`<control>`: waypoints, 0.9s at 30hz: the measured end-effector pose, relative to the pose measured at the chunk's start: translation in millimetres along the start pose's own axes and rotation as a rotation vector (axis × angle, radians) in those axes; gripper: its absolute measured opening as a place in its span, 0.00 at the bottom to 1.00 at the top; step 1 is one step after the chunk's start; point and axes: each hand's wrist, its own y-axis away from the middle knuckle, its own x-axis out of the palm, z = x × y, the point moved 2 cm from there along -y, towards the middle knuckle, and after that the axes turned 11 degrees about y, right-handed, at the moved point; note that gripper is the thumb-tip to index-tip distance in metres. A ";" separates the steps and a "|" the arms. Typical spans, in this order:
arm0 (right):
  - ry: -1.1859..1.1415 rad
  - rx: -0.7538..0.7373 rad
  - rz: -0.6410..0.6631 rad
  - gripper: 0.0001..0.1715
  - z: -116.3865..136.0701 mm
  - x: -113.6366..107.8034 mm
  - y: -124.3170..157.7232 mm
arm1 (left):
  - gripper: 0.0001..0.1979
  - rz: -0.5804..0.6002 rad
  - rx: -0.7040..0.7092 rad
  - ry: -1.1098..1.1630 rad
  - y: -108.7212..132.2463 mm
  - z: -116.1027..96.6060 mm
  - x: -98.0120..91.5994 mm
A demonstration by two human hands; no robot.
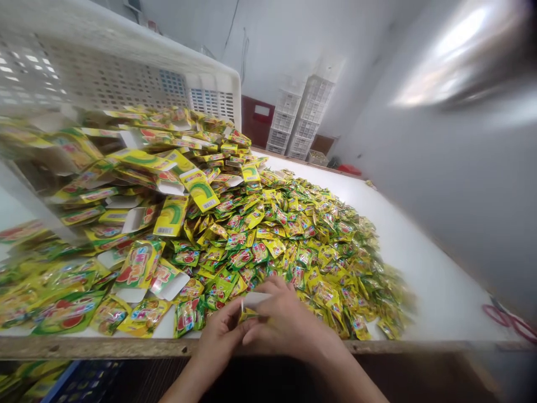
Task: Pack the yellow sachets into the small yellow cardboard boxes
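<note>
Close to the table's front edge, my left hand point(222, 330) is closed around a small yellow carton point(255, 299) whose white inner flap shows. My right hand point(289, 316) is curled over the same carton from the right, its fingers at the flap. Most of the carton is hidden behind my fingers, and whether a packet is between them I cannot make out. Just beyond my hands spreads a large heap of small shiny yellow-green packets point(302, 254). To their left lie cartons with open white ends, one of them a printed carton point(140, 266).
A white perforated crate point(237, 92) lies tipped at the left, with many cartons spilling from it. Red-handled scissors point(499, 316) lie at the table's right end. Stacked white crates point(308, 106) stand by the far wall. Below the table's left edge is a blue crate point(62, 383).
</note>
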 end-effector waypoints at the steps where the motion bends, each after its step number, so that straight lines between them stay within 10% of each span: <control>1: -0.006 0.015 -0.015 0.12 0.9 2.7 -0.2 | 0.15 0.007 0.007 0.011 -0.5 0.3 -0.3; 13: -0.324 0.118 -0.222 0.14 4.4 14.5 4.0 | 0.20 0.036 0.018 -0.068 1.1 -1.8 -1.7; 17: -0.865 0.479 -0.408 0.15 -8.2 28.9 21.0 | 0.20 -0.198 -0.115 0.034 6.5 -0.6 -8.0; 22: -1.519 0.677 -0.118 0.09 -6.0 49.1 27.2 | 0.15 -0.051 -0.233 0.303 9.5 -18.1 -0.5; 27: -1.196 0.650 -0.222 0.05 -5.0 39.0 18.7 | 0.10 0.013 -0.324 0.283 6.5 -34.0 18.9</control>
